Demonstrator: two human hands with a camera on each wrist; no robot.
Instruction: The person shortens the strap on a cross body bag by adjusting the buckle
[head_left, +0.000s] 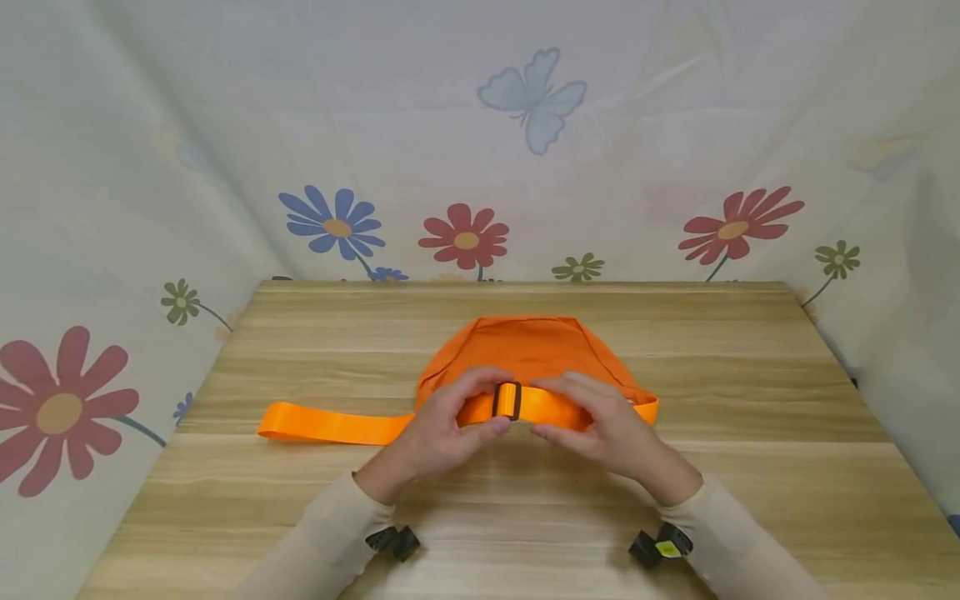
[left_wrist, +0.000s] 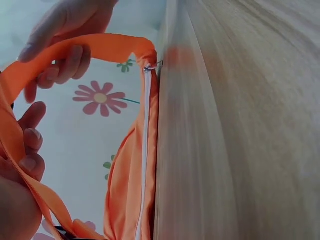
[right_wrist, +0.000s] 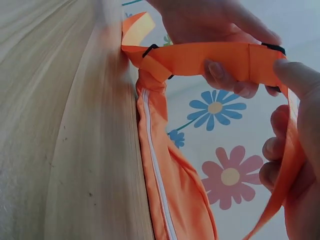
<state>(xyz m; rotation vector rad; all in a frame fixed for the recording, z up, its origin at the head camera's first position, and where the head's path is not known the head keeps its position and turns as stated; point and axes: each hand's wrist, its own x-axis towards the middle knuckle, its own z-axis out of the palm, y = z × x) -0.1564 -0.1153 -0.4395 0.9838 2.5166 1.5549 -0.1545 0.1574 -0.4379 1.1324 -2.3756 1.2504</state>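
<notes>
An orange waist bag [head_left: 528, 346] with a white zipper [right_wrist: 156, 160] lies on the table, its orange strap [head_left: 551, 407] raised along the near side. My left hand [head_left: 442, 421] grips the strap beside a black slide buckle [head_left: 507, 401], thumb below and fingers above. On the other side of the buckle my right hand [head_left: 611, 421] pinches the strap between thumb and fingers. In the right wrist view a second black buckle [right_wrist: 150, 51] sits where the strap meets the bag's end. The zipper pull [left_wrist: 150, 68] shows in the left wrist view.
A looped strap tail [head_left: 330, 423] stretches left over the wood-grain table [head_left: 750, 517]. Behind the table's far edge hangs a pale cloth [head_left: 375, 108] printed with flowers and a butterfly. Both wrists wear small black cameras [head_left: 405, 543].
</notes>
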